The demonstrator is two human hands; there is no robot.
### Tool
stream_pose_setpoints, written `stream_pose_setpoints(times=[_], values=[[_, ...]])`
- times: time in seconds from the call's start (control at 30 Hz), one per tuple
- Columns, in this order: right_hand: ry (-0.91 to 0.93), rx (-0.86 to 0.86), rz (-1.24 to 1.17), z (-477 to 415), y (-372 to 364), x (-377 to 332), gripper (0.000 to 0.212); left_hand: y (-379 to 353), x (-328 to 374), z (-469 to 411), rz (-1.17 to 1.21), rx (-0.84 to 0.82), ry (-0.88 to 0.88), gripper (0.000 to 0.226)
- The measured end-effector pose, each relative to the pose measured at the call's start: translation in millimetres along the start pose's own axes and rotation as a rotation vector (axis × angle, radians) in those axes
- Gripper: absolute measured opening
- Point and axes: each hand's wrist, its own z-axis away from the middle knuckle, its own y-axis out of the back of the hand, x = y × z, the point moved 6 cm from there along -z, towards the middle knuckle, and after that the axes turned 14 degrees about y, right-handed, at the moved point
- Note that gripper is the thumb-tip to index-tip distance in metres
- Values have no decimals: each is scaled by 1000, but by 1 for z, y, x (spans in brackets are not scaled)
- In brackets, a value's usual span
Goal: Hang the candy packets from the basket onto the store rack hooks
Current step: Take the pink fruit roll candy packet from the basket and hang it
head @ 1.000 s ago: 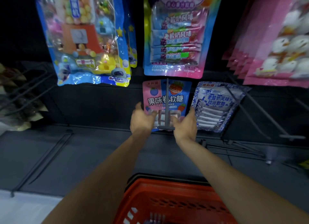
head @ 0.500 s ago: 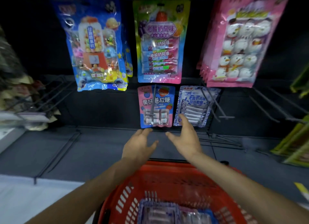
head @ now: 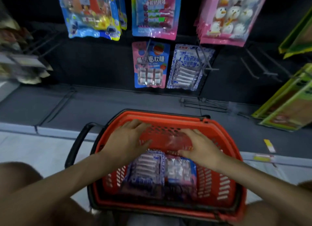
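A red basket sits in front of me with candy packets in it: a blue-and-white patterned one on the left and a pink-and-blue one on the right. My left hand and my right hand hover over the basket's far end with fingers spread, holding nothing. On the rack, a pink-and-blue packet hangs on a hook beside a blue-and-white packet.
Larger packets hang above: a blue toy-candy bag, a multicolour bag, and pink snowman bags. Bare hooks stick out at right. Green packs hang far right. The basket's black handle juts left.
Both hands have let go of the hung pink-and-blue packet, drawn back from the rack and come down over the basket. The view has tilted down.
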Motion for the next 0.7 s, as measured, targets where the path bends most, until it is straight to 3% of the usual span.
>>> stream_pose_setpoints(times=[0.2, 0.4, 0.53, 0.7], values=[[-224, -340, 72, 21, -69, 60, 76, -35, -39, 23, -238, -11, -43, 59], [-491, -472, 4, 30, -134, 101, 56, -48, -78, 24, -371, 44, -43, 56], [-596, -540, -82, 33, -178, 114, 42, -54, -90, 25, -325, 41, -11, 54], [-766, -533, -172, 22, -189, 123, 54, -59, -93, 28, -282, 62, -7, 45]])
